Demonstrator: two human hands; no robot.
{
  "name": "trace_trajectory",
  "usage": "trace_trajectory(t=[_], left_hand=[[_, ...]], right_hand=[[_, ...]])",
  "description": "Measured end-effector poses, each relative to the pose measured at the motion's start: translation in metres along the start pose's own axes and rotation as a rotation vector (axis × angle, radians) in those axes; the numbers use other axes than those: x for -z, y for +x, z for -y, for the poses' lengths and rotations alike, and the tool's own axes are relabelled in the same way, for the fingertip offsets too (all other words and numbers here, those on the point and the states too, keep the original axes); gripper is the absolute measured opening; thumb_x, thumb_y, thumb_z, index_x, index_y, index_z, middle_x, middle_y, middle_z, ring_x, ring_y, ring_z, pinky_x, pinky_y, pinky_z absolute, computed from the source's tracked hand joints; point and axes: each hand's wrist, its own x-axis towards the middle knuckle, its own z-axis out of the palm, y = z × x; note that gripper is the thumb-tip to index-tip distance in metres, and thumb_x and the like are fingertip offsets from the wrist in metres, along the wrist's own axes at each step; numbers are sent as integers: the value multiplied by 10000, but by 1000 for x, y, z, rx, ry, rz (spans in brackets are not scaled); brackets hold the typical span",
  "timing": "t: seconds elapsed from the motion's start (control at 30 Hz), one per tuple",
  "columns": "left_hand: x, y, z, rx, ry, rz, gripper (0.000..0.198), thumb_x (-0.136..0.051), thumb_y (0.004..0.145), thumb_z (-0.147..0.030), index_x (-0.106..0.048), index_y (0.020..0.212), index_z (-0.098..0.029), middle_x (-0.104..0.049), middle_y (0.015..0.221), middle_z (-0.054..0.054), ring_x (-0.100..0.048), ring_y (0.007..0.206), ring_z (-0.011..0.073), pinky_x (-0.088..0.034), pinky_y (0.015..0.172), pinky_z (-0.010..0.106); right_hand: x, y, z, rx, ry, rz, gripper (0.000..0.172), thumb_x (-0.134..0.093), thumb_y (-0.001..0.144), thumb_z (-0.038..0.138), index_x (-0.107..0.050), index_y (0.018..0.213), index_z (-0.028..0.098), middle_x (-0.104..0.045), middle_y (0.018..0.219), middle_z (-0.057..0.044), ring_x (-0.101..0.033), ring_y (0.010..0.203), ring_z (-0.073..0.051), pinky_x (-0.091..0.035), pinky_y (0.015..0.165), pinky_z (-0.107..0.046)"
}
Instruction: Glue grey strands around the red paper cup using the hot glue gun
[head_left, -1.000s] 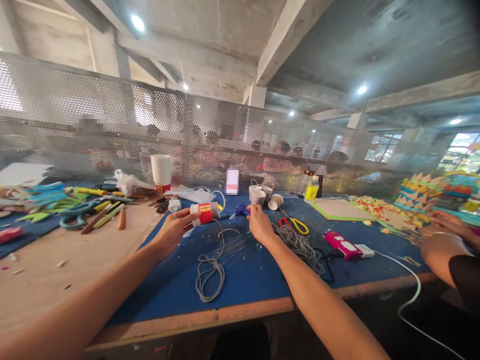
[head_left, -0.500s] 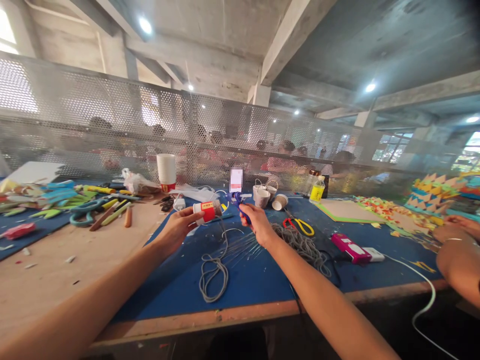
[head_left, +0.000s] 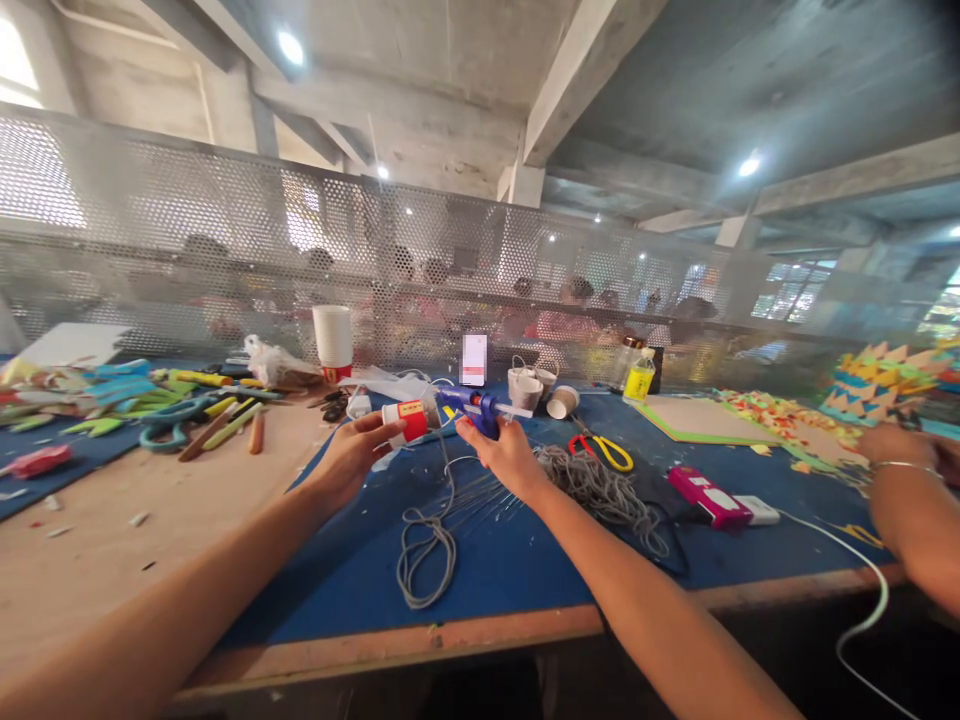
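My left hand (head_left: pixel 350 452) is closed around a red and white paper cup (head_left: pixel 406 424), tipped on its side with its grey cord-wrapped end to the right. In my right hand (head_left: pixel 510 455) is a blue hot glue gun (head_left: pixel 480 403), a clear glue stick poking out of its back. Its nozzle points left, close to the wrapped end of the cup; whether they touch I cannot tell. Grey cord (head_left: pixel 426 560) hangs from the cup and lies in loops on the blue mat (head_left: pixel 337 590). A bigger tangle of grey cord (head_left: pixel 600 495) lies by my right forearm.
Cord-wrapped cups (head_left: pixel 525 385) and yellow-handled scissors (head_left: pixel 611 452) lie behind the tangle. A stack of paper cups (head_left: pixel 332 335) and cutting tools (head_left: pixel 225 425) are left. At right are a magenta box (head_left: pixel 709 497), a yellow bottle (head_left: pixel 639 377) and another person's arm (head_left: pixel 911 510).
The glue gun has turned from pointing away to pointing left, its nozzle now near the cup's wrapped end. My left hand and the cup have barely moved. The other person's arm has shifted.
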Motion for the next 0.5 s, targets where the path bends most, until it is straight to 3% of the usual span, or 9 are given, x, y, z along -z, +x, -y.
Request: trace_trajectory(t=[0.1, 0.2, 0.33, 0.5], left_hand=[[0, 0, -1, -49, 30, -46, 383, -875, 676, -297, -780, 1023, -165, -792, 986, 108, -732, 850, 233, -571, 743, 302], [1, 1, -1, -98, 70, -78, 372, -883, 655, -306, -790, 988, -168, -789, 1018, 105, -719, 878, 226, -552, 748, 282], [1, 3, -1, -96, 81, -84, 385, -879, 660, -331, -794, 997, -166, -789, 1021, 103, -704, 904, 222, -533, 776, 276], [1, 3, -1, -106, 112, -106, 411, -894, 627, -366, -798, 978, -175, -790, 1002, 103, -703, 899, 241, -520, 752, 295]], right_hand=[[-2, -4, 3, 109, -79, -24, 351, -616, 899, 513, -724, 927, 180, -703, 728, -20, -652, 685, -164, -487, 674, -256], [-6, -4, 0, 179, -124, -38, 311, -648, 893, 472, -730, 971, 182, -756, 884, -49, -698, 825, -197, -509, 771, -277], [-10, -3, -7, 233, -205, -43, 275, -674, 888, 443, -744, 965, 188, -766, 916, -59, -700, 867, -212, -510, 767, -277], [-11, -2, -11, 251, -264, -50, 262, -679, 895, 431, -749, 935, 182, -759, 868, -56, -688, 781, -196, -490, 719, -268]])
